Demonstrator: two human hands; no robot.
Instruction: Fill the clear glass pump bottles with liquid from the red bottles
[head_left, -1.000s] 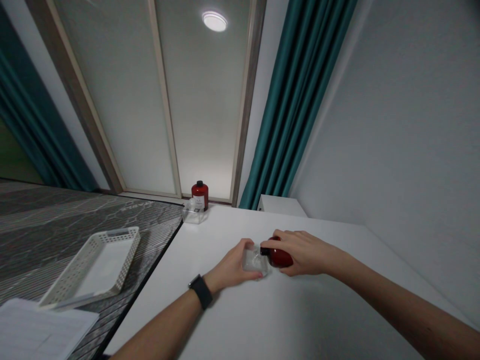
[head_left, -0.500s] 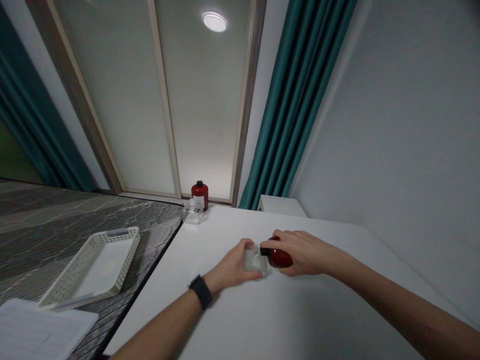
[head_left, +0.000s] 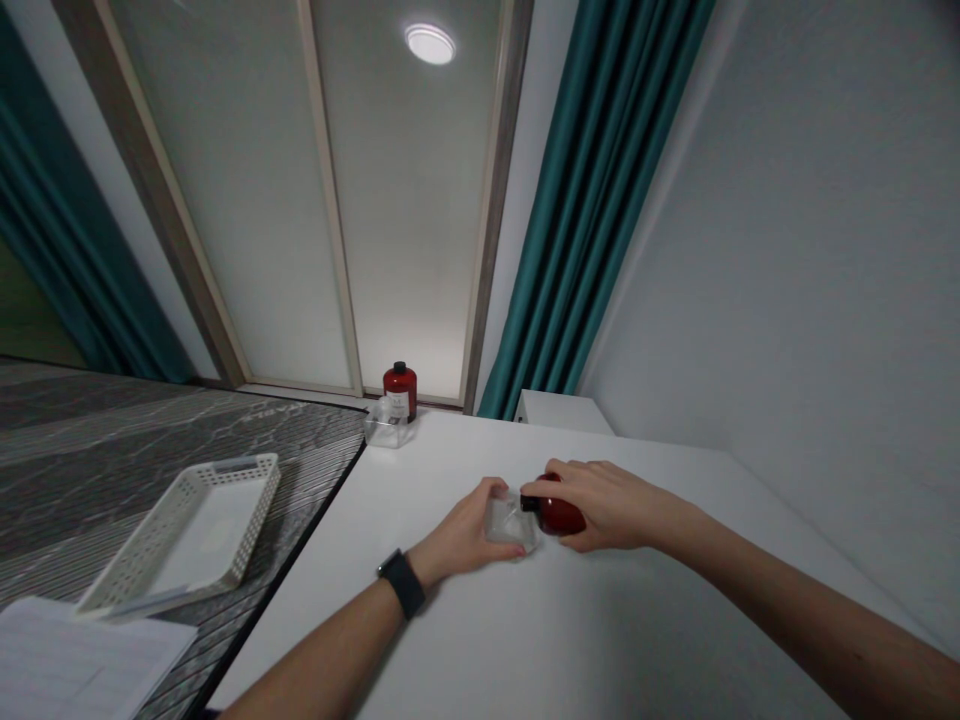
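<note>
My left hand [head_left: 480, 525] grips a small clear plastic box [head_left: 508, 525] on the white table, thumb at its near edge and fingers at its far edge. Just right of it, my right hand [head_left: 611, 508] is wrapped round a dark red bottle [head_left: 561, 517]. The bottle is tilted over on its side, and its black cap [head_left: 529, 503] points left, over the box's right edge. Whether cap and box touch, I cannot tell. At the table's far left corner stands another red bottle [head_left: 400, 385] with a white label, upright behind a second clear box [head_left: 385, 432].
The white table [head_left: 465, 640] meets a grey striped surface [head_left: 300, 440] at its left. On that surface lie a white perforated basket [head_left: 259, 510] and sheets of paper [head_left: 82, 660]. A white box-like cabinet [head_left: 566, 412] stands beyond the table, near the green curtain [head_left: 600, 200].
</note>
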